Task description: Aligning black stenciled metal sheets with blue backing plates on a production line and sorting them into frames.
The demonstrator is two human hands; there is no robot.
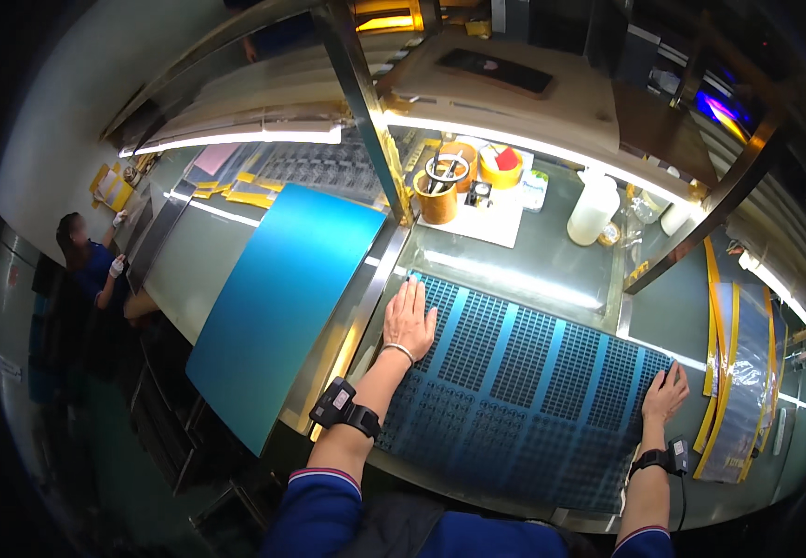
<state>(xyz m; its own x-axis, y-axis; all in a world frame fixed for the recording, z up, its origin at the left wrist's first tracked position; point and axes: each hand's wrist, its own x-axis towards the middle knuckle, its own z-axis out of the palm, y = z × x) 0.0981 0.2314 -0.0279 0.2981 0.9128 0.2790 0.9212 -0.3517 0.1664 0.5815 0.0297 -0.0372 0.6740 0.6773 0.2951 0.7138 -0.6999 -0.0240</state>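
Observation:
A large blue sheet [503, 349] with a dark grid pattern in several columns lies on the glass-topped bench before me. My left hand [409, 323] rests flat on its far left corner, fingers stretched forward. At the right edge, near the far right corner, my right hand [666, 395] touches the sheet with its fingers slightly bent and apart. Neither hand shows anything grasped. To the left of my left arm lies a plain, glossy blue sheet [287, 288], slightly curved.
Beyond the patterned sheet stand a cup of tools [437, 202], a tape roll [501, 169] and a white bottle [594, 212]. Yellow-edged clear films [742, 372] lie at the right. A metal post [361, 102] rises at centre left. Another person [96, 265] works at far left.

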